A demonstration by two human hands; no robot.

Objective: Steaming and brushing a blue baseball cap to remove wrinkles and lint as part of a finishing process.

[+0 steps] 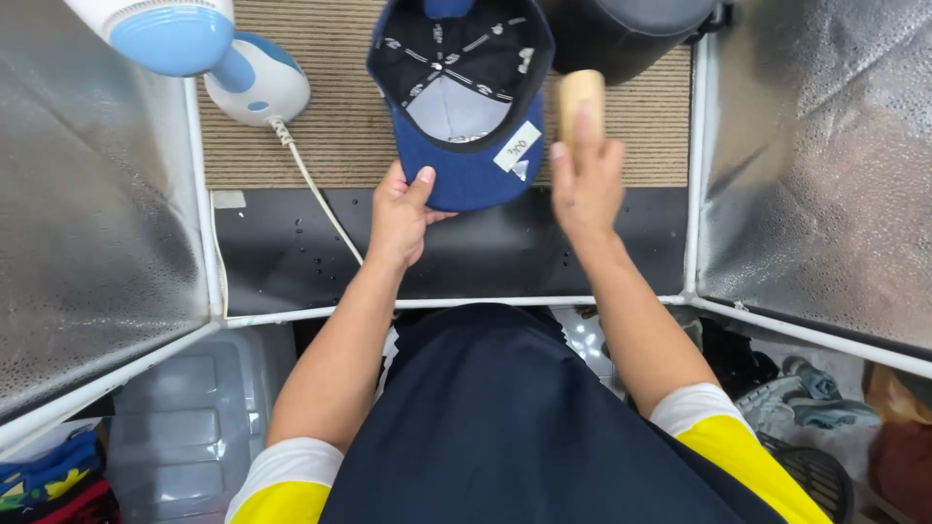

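While the cap (pixel 464 97) lies upside down, brim toward you, long axis near-far, your left hand (pixel 401 213) pinches the brim; your right hand (pixel 585 180) grips a wooden handle (pixel 581 97) just right. A steamer (pixel 209 53) sits far left, cord (pixel 316 189) trailing near.

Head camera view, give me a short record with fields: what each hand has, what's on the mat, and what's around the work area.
left hand: grips the brim of a blue cap, thumb on top
cap: upside down, dark lining showing, white tag on the brim
right hand: holds a light wooden handle upright beside the cap
surface: tan woven mat with a black strip in front
left of the cap: white and blue corded appliance
sides: silvery panels
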